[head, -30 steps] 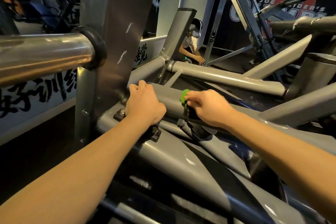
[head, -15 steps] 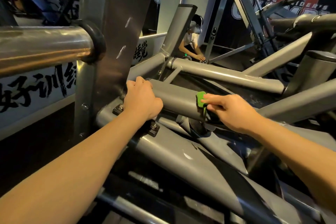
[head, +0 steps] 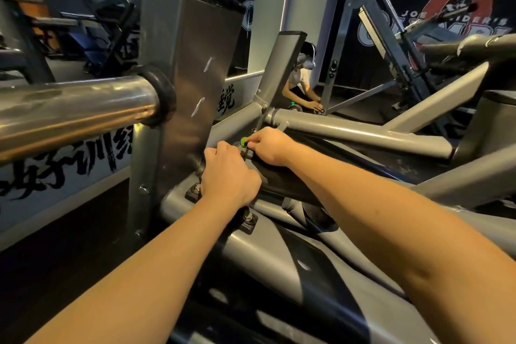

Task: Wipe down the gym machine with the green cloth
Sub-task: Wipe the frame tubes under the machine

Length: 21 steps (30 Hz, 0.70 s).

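Wall logo (head: 435,5) — "JOE", "IDER'S"

Bright green cloth (head: 243,141) shows near centre. The gym machine (head: 349,132) is plain painted grey, its bar (head: 75,110) at 9 o'clock shiny silver with a black collar (head: 165,98). The white banner (head: 42,176) at 8 o'clock bears black brush characters; at 2 o'clock, a red-and-white round logo (head: 458,0) on black

Green cloth (head: 244,141): small bunched wad, mostly hidden, pressed on grey tubular gym machine (head: 360,131) frame joint.
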Tool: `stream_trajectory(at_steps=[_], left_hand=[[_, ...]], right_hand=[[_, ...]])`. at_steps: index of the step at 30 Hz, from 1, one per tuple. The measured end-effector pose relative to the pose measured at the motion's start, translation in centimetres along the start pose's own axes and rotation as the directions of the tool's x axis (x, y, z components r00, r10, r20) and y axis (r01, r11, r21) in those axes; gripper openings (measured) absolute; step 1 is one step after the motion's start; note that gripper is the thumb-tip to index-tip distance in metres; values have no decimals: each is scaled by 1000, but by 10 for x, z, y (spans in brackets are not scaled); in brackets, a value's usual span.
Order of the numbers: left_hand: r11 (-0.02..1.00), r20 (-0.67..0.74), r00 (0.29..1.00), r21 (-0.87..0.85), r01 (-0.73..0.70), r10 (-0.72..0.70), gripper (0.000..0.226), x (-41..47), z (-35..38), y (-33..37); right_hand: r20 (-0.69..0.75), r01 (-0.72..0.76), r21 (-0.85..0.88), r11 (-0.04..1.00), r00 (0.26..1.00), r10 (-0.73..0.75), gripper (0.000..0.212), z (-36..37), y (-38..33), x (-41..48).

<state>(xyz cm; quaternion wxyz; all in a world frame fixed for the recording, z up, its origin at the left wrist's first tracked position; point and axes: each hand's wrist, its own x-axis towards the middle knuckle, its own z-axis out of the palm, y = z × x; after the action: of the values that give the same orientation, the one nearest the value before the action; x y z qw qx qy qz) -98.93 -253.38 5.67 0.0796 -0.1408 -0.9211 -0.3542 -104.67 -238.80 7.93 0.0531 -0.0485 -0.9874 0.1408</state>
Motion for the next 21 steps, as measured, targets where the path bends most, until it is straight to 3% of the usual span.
stream_trajectory(at_steps=[5,8,13,17,21], left_hand=[[999,23,1000,-47,-16,17,48,-1,-3,2],[996,37,997,-53,-66,68,32,1,-6,-5],[993,-135,984,-4,-115,113,20,-7,-3,-32],[984,-253,958,145,-105,139,25,-15,11,-46],[982,-286,947,156,-106,148,22,-13,15,-49]], right_hand=[[-23,67,-60,996,997,-68,36,-2,17,-36],[-64,142,-101,985,987,-149,37,-8,42,-86],[-178,242,-363,900,930,-322,46,-10,74,-156],[-191,238,-324,916,932,-309,44,-4,55,-135],[-129,289,-274,917,934,-333,40,14,12,-84]])
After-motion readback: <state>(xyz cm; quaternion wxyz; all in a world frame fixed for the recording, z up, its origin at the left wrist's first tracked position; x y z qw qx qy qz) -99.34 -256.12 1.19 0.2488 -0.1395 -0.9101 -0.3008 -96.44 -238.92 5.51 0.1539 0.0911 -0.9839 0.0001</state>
